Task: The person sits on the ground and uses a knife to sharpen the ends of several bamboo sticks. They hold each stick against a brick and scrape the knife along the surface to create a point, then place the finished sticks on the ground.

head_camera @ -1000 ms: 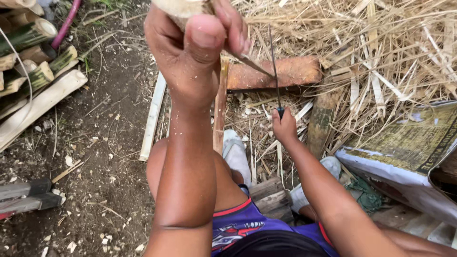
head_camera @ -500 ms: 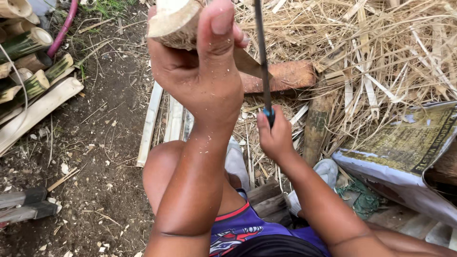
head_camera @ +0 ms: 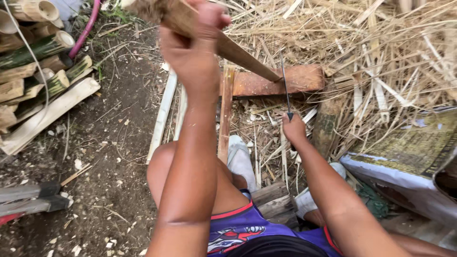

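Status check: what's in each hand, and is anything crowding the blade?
Left hand clamped on bamboo stick, tip on wooden block. Right hand grips knife, blade upright beside the tip. Straw pile close behind.

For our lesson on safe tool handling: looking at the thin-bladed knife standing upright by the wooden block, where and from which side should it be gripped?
Grip the knife by its dark handle at the bottom, coming from below and behind, as the right hand does. The thin blade points upward and away, toward the slanted bamboo piece in the left hand, so fingers stay clear of the edge.

Bare dirt ground (head_camera: 109, 143) in daylight, cut bamboo pile (head_camera: 33, 71) left, dry straw heap (head_camera: 381, 47) right.
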